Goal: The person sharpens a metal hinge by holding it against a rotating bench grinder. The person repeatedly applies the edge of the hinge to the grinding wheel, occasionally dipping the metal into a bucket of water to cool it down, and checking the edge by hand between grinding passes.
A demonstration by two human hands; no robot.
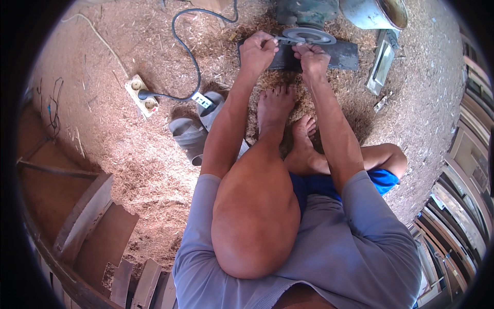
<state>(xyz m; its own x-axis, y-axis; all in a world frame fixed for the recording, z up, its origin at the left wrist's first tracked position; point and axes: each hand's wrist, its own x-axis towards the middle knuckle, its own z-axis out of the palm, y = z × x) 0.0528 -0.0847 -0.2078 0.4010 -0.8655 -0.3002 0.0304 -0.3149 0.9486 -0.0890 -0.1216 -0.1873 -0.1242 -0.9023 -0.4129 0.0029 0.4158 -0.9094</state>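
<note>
Your left hand [257,51] and right hand [311,57] are both up at the grinding wheel [310,35], fingers pinched shut on a small metal blade [288,40] spanning between them. Left fingers [268,42] clamp its left end, right fingers [303,50] clamp its right end; the blade's far edge sits right against the wheel's near rim, just past your fingertips. Risk, as I judge it: fingertips that close to the rim could get nicked if the blade slips or tips, and a grip this narrow gives little margin. The dark base plate [339,55] lies just under and right of your right fingers, the motor [301,11] beyond them. Your bare feet [278,105] sit in sawdust just short of your hands, so a dropped blade lands on toes. The black cable [191,56] runs left to the power strip [142,96], well off from your left fingers.
</note>
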